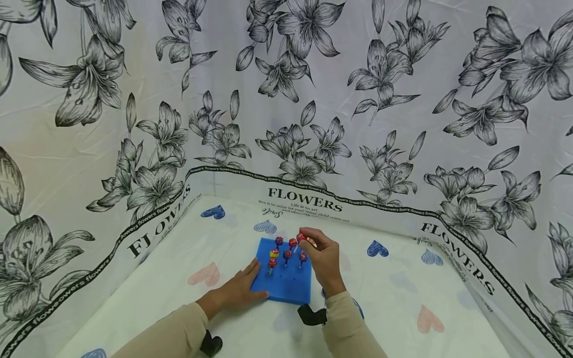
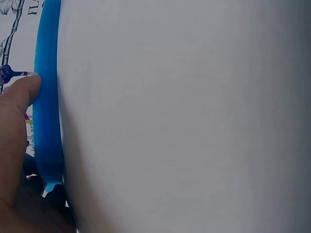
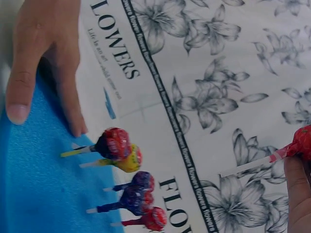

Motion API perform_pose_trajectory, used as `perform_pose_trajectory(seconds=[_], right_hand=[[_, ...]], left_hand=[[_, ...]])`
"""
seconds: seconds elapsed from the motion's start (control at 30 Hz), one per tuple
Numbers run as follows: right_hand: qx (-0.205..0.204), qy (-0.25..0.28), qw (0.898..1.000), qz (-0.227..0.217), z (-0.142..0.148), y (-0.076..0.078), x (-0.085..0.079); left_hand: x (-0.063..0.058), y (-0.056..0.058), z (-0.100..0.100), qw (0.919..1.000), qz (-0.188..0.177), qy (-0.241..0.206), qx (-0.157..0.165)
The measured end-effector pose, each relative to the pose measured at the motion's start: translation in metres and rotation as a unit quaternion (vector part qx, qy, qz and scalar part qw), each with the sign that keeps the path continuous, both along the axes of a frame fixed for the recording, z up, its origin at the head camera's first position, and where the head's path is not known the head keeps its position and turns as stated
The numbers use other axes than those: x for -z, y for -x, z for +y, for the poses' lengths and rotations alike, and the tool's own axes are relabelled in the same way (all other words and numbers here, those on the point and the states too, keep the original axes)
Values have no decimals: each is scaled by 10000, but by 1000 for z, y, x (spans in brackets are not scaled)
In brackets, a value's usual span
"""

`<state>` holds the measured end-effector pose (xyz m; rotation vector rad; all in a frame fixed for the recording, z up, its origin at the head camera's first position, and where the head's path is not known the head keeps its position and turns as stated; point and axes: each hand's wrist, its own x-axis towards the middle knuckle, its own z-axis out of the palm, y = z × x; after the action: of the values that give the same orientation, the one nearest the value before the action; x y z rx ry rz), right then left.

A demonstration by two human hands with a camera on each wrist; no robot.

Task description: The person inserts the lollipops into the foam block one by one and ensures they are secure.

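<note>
A blue foam board [image 1: 286, 289] lies flat on the table with several wrapped lollipops standing in it on their sticks. My left hand [image 1: 239, 289] rests against the board's left side and near corner, fingers and thumb extended. Between thumb and fingers, my right hand [image 1: 326, 258] pinches a red lollipop [image 3: 302, 144] by its head, above the board's far right part. Its white stick points toward the board in the right wrist view, the tip free. Among the standing lollipops are a yellow one [image 1: 274, 254], a red one [image 1: 272, 263] and dark purple ones, including one at the back [image 1: 279, 241].
A white cloth with blue and pink hearts [image 1: 430, 319] covers the table. Around it hangs a flower-printed curtain [image 1: 304, 124] with a black lettered band. Black straps [image 1: 312, 315] sit at both wrists. A blue curved item [image 1: 358, 308] shows partly behind the right sleeve.
</note>
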<state>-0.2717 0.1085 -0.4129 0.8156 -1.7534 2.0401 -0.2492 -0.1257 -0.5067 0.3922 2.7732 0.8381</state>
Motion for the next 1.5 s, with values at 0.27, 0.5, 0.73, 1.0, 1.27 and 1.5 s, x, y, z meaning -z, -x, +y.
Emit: perform_pose_trajectory(seconds=[0.27,0.5,0.73,1.0,1.27,1.5], right_hand=[[183,-138,9989,-398,-5,4,20],[249,-280,9981,-479,-10,2,30],[329,-368,9952,-841,-15,1,44],[504,-779,9871,-1302,-20,0,56],[446,-932,9827,-1539,-25,-8,53],[453,-977,9809,-1619,-25,11,85]], left_hand=[[3,1,0,9999,65,71,93],[3,3,-1,9996,134,146,187],[1,3,-2,9997,134,75,193],[2,3,-2,9996,173,57,192],[1,2,-3,9993,239,75,269],[0,2,-3,9993,232,78,297]])
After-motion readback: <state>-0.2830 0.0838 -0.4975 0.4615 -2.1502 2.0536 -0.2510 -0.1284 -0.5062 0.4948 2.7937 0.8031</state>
